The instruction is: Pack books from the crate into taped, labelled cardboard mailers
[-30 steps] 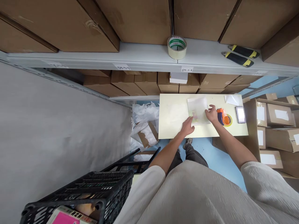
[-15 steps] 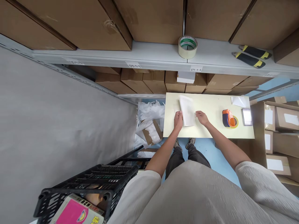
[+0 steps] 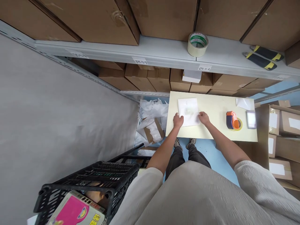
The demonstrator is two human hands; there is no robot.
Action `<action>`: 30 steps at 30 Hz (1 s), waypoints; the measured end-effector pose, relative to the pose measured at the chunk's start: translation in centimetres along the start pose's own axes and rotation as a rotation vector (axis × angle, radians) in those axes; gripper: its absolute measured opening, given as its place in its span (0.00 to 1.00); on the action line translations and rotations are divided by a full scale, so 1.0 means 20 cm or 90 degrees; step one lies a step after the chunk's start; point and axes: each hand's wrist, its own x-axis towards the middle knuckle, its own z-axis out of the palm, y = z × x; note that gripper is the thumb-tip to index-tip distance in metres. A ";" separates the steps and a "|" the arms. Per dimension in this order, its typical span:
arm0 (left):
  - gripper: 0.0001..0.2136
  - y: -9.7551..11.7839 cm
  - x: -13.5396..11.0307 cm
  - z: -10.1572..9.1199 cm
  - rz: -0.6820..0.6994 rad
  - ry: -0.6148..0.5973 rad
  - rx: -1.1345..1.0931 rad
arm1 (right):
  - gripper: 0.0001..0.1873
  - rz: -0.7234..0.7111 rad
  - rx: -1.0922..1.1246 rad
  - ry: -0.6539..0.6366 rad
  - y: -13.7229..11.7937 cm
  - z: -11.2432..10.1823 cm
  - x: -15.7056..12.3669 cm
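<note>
A flat white packet (image 3: 188, 109) lies on the pale yellow table (image 3: 215, 106). My left hand (image 3: 178, 120) grips the packet's near left corner with its fingers curled. Across from it, my right hand (image 3: 204, 118) pinches the near right corner. Both hands rest on the tabletop near its front edge. An orange tape dispenser (image 3: 232, 120) sits to the right of my right hand, apart from it.
A roll of tape (image 3: 197, 44) and two black and yellow cutters (image 3: 264, 57) lie on the grey shelf (image 3: 140, 51) among cardboard boxes. A black crate (image 3: 91, 184) with a pink box (image 3: 75, 212) stands at lower left. Crumpled white wrapping (image 3: 151, 120) lies left of the table. Labelled boxes (image 3: 281, 131) stand at right.
The packet has been turned over and moved left, away from the tape dispenser. Both hands have shifted left with it and now hold its near corners.
</note>
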 end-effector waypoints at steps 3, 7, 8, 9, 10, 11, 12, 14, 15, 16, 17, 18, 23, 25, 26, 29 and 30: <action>0.27 0.02 0.02 0.00 -0.075 -0.010 -0.019 | 0.18 0.024 0.017 0.013 -0.01 0.02 0.00; 0.20 0.03 0.07 -0.02 -0.107 -0.019 0.032 | 0.12 0.041 0.017 0.002 -0.02 0.04 0.01; 0.16 0.03 0.08 -0.02 -0.107 -0.023 0.054 | 0.10 0.040 0.017 -0.002 -0.02 0.05 0.01; 0.14 0.03 0.09 -0.02 -0.106 -0.026 0.077 | 0.09 0.036 0.017 -0.003 -0.02 0.05 0.01; 0.11 0.02 0.09 -0.02 -0.105 -0.027 0.100 | 0.09 0.033 0.017 0.001 -0.02 0.05 0.01; 0.10 0.02 0.10 -0.03 -0.105 -0.027 0.118 | 0.09 0.031 0.015 0.007 -0.02 0.05 0.00; 0.09 0.02 0.10 -0.03 -0.107 -0.027 0.129 | 0.08 0.030 0.014 0.012 -0.01 0.05 0.00; 0.09 0.01 0.10 -0.03 -0.106 -0.024 0.137 | 0.08 0.028 0.013 0.012 -0.02 0.06 0.00; 0.09 0.01 0.10 -0.04 -0.102 -0.020 0.138 | 0.08 0.027 0.014 0.008 -0.03 0.06 -0.01; 0.09 0.01 0.11 -0.06 -0.094 -0.011 0.140 | 0.08 0.025 0.014 0.005 -0.04 0.07 -0.01; 0.09 0.01 0.12 -0.08 -0.083 0.002 0.141 | 0.09 0.021 0.016 0.001 -0.06 0.08 -0.01; 0.10 0.01 0.13 -0.10 -0.071 0.018 0.144 | 0.09 0.017 0.020 -0.002 -0.08 0.10 -0.01; 0.14 0.03 0.25 -0.26 -0.045 0.072 0.152 | 0.09 0.005 0.061 -0.045 -0.24 0.20 0.01; 0.16 0.05 0.31 -0.31 -0.042 0.083 0.150 | 0.10 0.008 0.068 -0.064 -0.30 0.24 0.02; 0.16 0.05 0.34 -0.33 -0.041 0.087 0.149 | 0.10 0.007 0.073 -0.067 -0.33 0.25 0.03; 0.16 0.08 0.41 -0.38 -0.041 0.098 0.156 | 0.12 -0.005 0.096 -0.062 -0.38 0.30 0.06; 0.15 0.08 0.43 -0.39 -0.040 0.100 0.163 | 0.12 -0.008 0.104 -0.059 -0.39 0.31 0.07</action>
